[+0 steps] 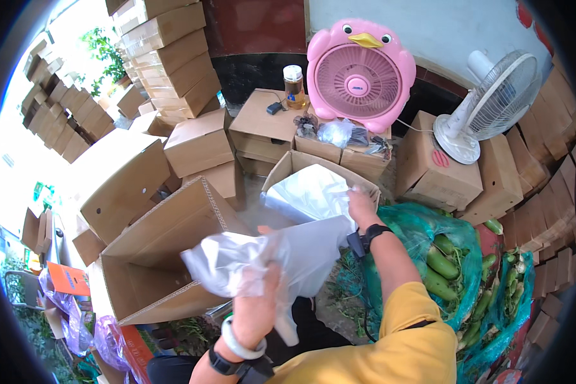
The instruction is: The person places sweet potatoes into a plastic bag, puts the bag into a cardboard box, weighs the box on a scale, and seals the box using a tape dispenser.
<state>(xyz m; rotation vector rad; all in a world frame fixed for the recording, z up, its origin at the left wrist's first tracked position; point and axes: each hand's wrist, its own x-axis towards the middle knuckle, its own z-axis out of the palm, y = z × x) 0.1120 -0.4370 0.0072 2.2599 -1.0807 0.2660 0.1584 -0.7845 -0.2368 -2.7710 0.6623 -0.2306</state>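
A thin, whitish see-through plastic bag (307,246) stretches between my two hands. My right hand (363,210) pinches its upper right end, beside a small open carton (278,169) lined with white plastic sheeting (317,192). At the bag's lower left end, my left hand (257,313) grips bunched plastic, its fingers partly covered and slightly blurred. That end hangs in front of a large open cardboard box (147,275). Right of my right forearm lies a green plastic sack (397,237), open over several long green gourds (441,265).
Ahead, a pink penguin-shaped fan (358,83) and a jar (294,86) stand on cartons. A white fan (457,137) and red scissors (440,159) rest on a box at right. Stacked cartons (173,57) rise at the back left. Purple plastic (112,342) lies lower left.
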